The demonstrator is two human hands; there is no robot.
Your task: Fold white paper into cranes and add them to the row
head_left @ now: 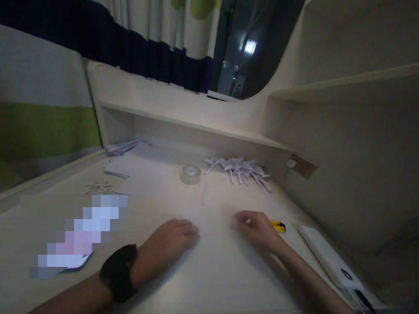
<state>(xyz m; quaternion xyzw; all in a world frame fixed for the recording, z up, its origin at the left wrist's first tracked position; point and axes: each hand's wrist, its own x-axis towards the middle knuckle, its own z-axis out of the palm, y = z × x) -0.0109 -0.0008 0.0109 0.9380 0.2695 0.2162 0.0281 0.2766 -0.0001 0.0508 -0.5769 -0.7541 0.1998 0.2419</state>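
Observation:
My left hand (172, 237), with a black watch (119, 272) on its wrist, rests palm down on the pale desk, fingers loosely extended to the right and nothing visible in them. To the right, my right hand (257, 226) hovers over the desk, fingers loosely bent and fingertips blurred; a gap shows between thumb and forefinger, and I see nothing held. Partly behind that hand lies a yellow-and-black box cutter (279, 226). Beyond the hands are a thin white stick (204, 194), a roll of clear tape (190, 175) and several folded white paper pinwheels (240, 166).
White paper sheets (144, 168) and rolled paper sticks (121, 149) lie at the back left, near a small pale pile (100, 187). A phone with a pixelated screen (78, 233) is at left. A long white device (327, 255) lies right, below a wall socket (304, 167).

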